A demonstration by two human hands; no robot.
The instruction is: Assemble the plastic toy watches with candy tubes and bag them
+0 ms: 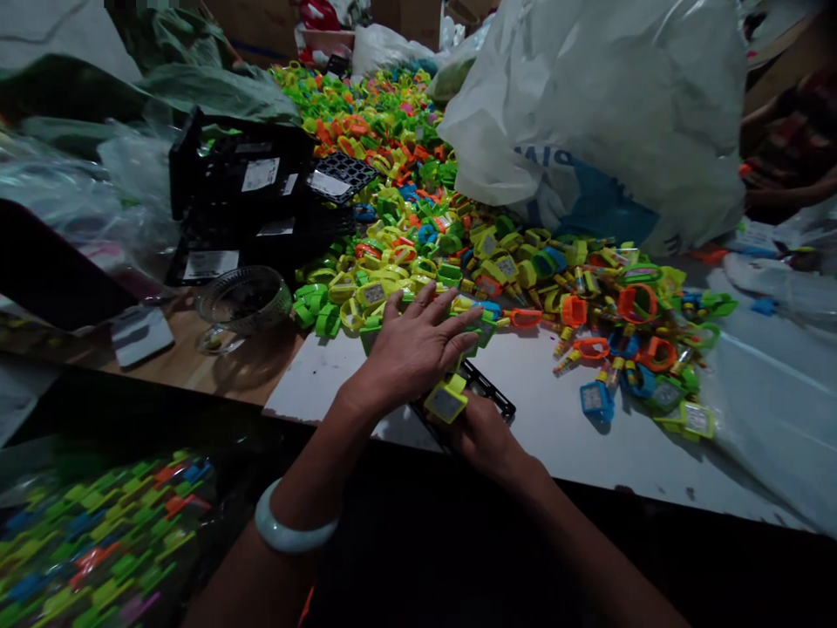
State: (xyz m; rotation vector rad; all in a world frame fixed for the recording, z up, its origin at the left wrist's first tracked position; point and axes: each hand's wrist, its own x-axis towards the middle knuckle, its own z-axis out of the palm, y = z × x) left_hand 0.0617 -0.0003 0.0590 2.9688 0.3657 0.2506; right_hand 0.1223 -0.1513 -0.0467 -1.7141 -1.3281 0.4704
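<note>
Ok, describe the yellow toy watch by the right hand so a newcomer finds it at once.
Start at the big colourful heap and come down to the white work surface in front of it. Just below the left hand, beside the right hand, is the grey-faced yellow toy watch. Unlike its heaped neighbours, it shows against the black tray.

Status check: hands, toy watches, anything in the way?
Left hand spread over toy watches. Right hand at black tray, by yellow watch. White bag against watches, clear of hands.
</note>
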